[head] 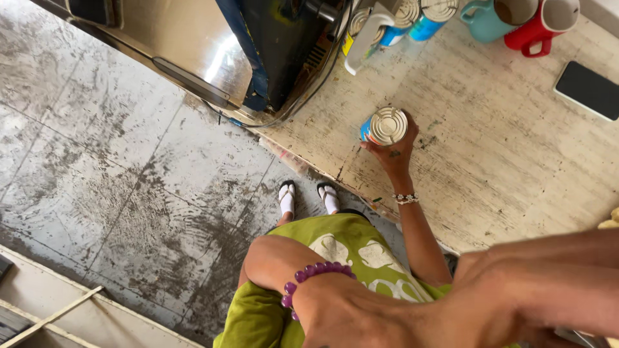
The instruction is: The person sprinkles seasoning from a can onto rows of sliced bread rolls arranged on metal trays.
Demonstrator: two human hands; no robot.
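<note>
The right hand (394, 153) is clamped around a blue-labelled tin can (387, 125), which stands upright near the front edge of the desk (503, 161), just ahead of the wrist. The left hand (387, 316) hangs well back, close to the camera; whether it is apart or closed cannot be told.

The head view looks straight down. One of the person's hands (391, 151), wearing a pale bead bracelet (406, 199), grips a blue tin can (385, 126) standing upright on the worn pale surface (490, 148); which hand it is cannot be told. A forearm with a purple bead bracelet (309, 283) crosses the bottom of the view, close to the camera. At the far edge stand more cans (412, 16), a teal mug (493, 18) and a red mug (545, 22). A dark phone (588, 89) lies flat at the right. Below are a green garment (303, 283), sandalled feet (308, 196) and a grey tiled floor (97, 161).
</note>
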